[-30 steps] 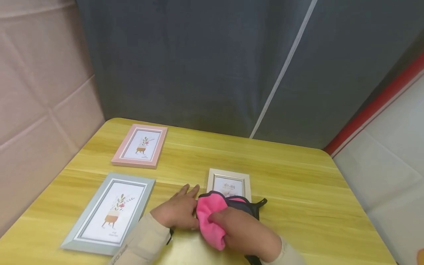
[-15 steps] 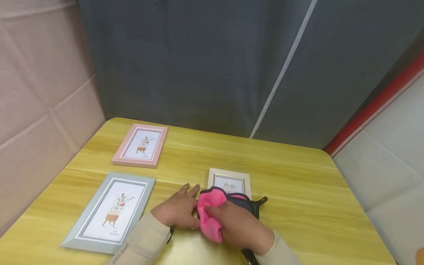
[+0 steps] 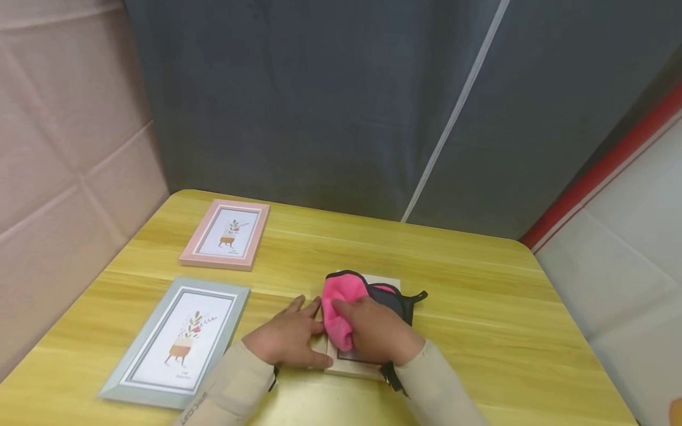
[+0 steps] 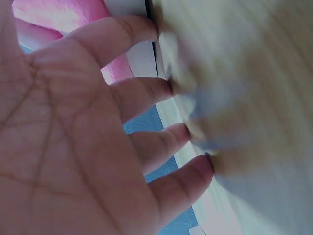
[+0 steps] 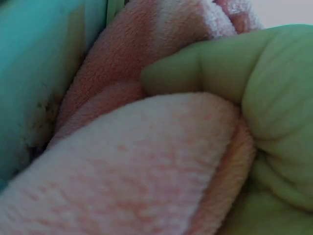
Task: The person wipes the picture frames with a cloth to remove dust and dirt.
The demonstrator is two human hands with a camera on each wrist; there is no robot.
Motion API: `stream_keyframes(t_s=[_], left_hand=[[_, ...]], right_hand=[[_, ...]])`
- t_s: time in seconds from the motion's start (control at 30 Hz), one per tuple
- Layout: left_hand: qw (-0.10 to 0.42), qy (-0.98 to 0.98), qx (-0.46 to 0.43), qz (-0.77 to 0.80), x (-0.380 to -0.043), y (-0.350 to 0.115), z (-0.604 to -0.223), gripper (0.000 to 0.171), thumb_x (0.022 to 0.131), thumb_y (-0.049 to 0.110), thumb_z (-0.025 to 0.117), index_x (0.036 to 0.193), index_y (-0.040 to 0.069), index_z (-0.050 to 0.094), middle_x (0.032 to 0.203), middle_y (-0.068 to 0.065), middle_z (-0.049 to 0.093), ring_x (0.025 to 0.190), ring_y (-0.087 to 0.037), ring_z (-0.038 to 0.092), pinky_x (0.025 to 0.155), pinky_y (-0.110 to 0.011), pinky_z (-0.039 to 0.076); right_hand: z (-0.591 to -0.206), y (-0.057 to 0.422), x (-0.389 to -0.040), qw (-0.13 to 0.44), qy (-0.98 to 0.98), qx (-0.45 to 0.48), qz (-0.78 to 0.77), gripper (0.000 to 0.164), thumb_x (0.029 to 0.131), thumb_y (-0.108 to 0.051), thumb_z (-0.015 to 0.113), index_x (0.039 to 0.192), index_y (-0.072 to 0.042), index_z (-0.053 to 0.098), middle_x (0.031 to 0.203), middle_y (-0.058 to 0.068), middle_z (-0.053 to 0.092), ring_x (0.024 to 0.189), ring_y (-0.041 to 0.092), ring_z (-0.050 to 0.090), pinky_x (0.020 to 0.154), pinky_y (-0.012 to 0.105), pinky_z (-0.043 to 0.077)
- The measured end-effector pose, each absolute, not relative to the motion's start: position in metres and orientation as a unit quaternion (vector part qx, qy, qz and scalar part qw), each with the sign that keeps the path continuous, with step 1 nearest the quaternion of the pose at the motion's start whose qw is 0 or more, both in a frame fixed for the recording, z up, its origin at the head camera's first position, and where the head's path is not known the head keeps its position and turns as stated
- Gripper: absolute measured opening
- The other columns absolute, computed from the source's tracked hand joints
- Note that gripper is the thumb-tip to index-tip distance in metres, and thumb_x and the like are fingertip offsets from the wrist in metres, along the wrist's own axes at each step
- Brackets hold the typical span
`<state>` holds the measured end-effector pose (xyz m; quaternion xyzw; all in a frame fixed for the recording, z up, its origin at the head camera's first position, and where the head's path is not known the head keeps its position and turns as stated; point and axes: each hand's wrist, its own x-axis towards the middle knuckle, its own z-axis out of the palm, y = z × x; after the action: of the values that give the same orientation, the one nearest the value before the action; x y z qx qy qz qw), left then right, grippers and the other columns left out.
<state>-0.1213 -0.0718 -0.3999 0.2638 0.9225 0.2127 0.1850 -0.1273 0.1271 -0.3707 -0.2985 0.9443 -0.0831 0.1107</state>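
Note:
A cream picture frame [image 3: 354,370] lies on the table at centre, mostly covered. Over its face my right hand [image 3: 378,330] grips a bunched pink cloth [image 3: 337,296] with a dark side, black edging and a loop at its right. Thick folds of the pink cloth [image 5: 122,156] fill the right wrist view, the thumb pressed into them. My left hand [image 3: 290,337] rests spread along the frame's left side, its thumb at the lower left corner. In the left wrist view the fingers [image 4: 166,147] reach down to the tabletop, with pink cloth behind them.
To the left lie a pale blue-green picture frame [image 3: 119,381] and, farther back, a pink picture frame [image 3: 192,260], both with plant pictures. The yellow wood-grain table [image 3: 479,296] ends at a dark grey curtain [image 3: 293,106].
My right hand has slid the cloth away from me over the cream frame. Its far part is now covered and its near edge shows. The left hand stays in place.

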Motion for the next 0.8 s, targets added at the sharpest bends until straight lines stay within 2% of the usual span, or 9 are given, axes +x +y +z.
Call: stream_keyframes(t_s=[0.13, 0.27, 0.5, 0.63, 0.8], left_hand=[[0.186, 0.923, 0.264, 0.208, -0.121, -0.071, -0.401, 0.073, 0.079, 0.054, 0.075, 0.137, 0.012, 0.062, 0.159, -0.018, 0.029, 0.143, -0.051, 0.017, 0.115, -0.057, 0.024], [0.187, 0.924, 0.262, 0.204, -0.121, -0.070, -0.400, 0.076, 0.078, 0.055, 0.074, 0.139, 0.011, 0.059, 0.158, -0.019, 0.029, 0.143, -0.051, 0.018, 0.115, -0.056, 0.023], [0.187, 0.928, 0.256, 0.196, -0.122, -0.071, -0.399, 0.077, 0.077, 0.056, 0.075, 0.139, 0.011, 0.060, 0.158, -0.019, 0.029, 0.144, -0.050, 0.018, 0.115, -0.056, 0.024], [0.185, 0.928, 0.256, 0.200, -0.122, -0.071, -0.399, 0.078, 0.077, 0.056, 0.075, 0.139, 0.011, 0.059, 0.158, -0.019, 0.029, 0.144, -0.050, 0.018, 0.115, -0.056, 0.023], [0.180, 0.925, 0.260, 0.210, -0.121, -0.071, -0.400, 0.077, 0.077, 0.056, 0.075, 0.138, 0.011, 0.060, 0.158, -0.020, 0.030, 0.143, -0.052, 0.018, 0.115, -0.058, 0.023]], right_hand=[[-0.371, 0.125, -0.135, 0.136, 0.950, -0.265, -0.088, 0.057, 0.096, -0.014, 0.061, 0.151, -0.016, 0.045, 0.130, 0.012, 0.063, 0.127, 0.031, 0.052, 0.101, 0.048, 0.047], [-0.373, 0.126, -0.138, 0.153, 0.956, -0.239, -0.077, 0.063, 0.095, -0.014, 0.062, 0.153, -0.017, 0.040, 0.143, 0.011, 0.054, 0.138, 0.033, 0.041, 0.110, 0.050, 0.037], [-0.377, 0.127, -0.140, 0.170, 0.956, -0.228, -0.073, 0.066, 0.094, -0.016, 0.062, 0.155, -0.018, 0.036, 0.154, 0.014, 0.040, 0.144, 0.033, 0.031, 0.114, 0.052, 0.030], [-0.377, 0.130, -0.139, 0.158, 0.955, -0.238, -0.080, 0.065, 0.095, -0.016, 0.062, 0.155, -0.017, 0.037, 0.153, 0.013, 0.043, 0.142, 0.033, 0.034, 0.114, 0.051, 0.031], [-0.371, 0.137, -0.129, 0.125, 0.942, -0.297, -0.095, 0.057, 0.092, -0.013, 0.065, 0.147, -0.011, 0.049, 0.140, 0.010, 0.056, 0.133, 0.029, 0.048, 0.110, 0.046, 0.037]])
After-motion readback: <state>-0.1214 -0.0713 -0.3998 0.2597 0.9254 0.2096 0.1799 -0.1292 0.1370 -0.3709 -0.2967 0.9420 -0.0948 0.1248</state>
